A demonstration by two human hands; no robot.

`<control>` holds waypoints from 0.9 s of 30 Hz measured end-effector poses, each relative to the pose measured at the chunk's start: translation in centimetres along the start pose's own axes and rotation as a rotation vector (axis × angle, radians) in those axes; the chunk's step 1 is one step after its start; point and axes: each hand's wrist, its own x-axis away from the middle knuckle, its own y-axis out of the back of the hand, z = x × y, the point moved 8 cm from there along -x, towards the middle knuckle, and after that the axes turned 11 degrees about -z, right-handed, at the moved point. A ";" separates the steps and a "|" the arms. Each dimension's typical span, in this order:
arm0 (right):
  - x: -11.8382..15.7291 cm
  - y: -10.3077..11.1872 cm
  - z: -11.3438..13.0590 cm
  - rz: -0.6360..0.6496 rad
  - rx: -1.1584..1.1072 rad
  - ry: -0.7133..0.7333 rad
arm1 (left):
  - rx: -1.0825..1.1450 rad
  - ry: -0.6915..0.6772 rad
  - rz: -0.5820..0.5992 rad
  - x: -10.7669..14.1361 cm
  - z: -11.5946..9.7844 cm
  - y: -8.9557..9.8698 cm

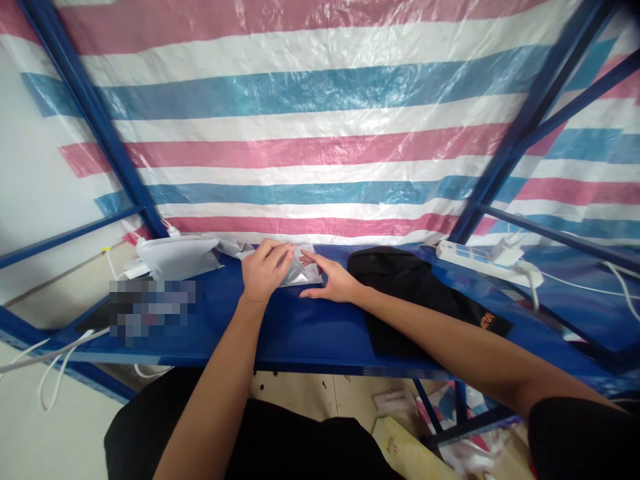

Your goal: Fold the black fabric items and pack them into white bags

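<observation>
In the head view, a small clear and silvery plastic bag (300,272) lies at the back of the blue shelf, between my two hands. My left hand (265,268) is over the bag's left side, fingers curled together against the plastic; the fingertips are partly hidden. At the bag's right edge is my right hand (338,280), its thumb and fingers spread apart with nothing gripped between them. What the bag contains is hard to make out. Just right of my right hand lies a black cloth item (395,270) with orange lettering at one end.
A white plastic pouch (180,257) stands at the back left, near a blurred patch and a dark flat item. A white power strip (485,263) with plugs and cables sits at the right. Blue metal posts (530,127) frame the striped sheet (320,153) behind.
</observation>
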 end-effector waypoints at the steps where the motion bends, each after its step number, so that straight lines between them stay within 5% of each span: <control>1: 0.0 0.0 0.0 -0.012 -0.022 -0.019 | 0.025 -0.036 0.069 0.3 -0.8 -0.7; 4: 0.2 -0.1 -0.6 -0.036 -0.099 -0.099 | 0.080 -0.093 0.196 0.8 -2.2 -1.9; 6: 0.2 0.0 -1.6 -0.072 -0.234 -0.196 | 0.070 -0.076 0.153 0.6 -1.8 -1.6; 10: -0.2 0.4 -4.1 -0.156 -0.561 -0.373 | -0.100 0.145 -0.028 -0.2 2.2 -0.2; 12: -0.2 0.4 -5.6 -0.162 -0.629 -0.438 | -0.101 0.293 0.012 0.2 4.9 -0.8; 15: 0.1 0.8 -8.0 -0.216 -0.539 -0.509 | 0.018 0.462 0.181 1.2 7.5 -2.6; 18: 0.5 2.4 -9.2 -0.337 -0.250 -0.512 | 0.090 0.510 0.168 1.5 7.9 -2.8; 22: 0.1 4.9 -5.3 -0.437 0.143 -0.263 | 0.156 0.517 0.101 1.2 6.7 -2.5; 27: -0.7 4.3 1.5 -0.307 0.243 0.126 | 0.292 0.463 0.178 1.1 3.6 -3.3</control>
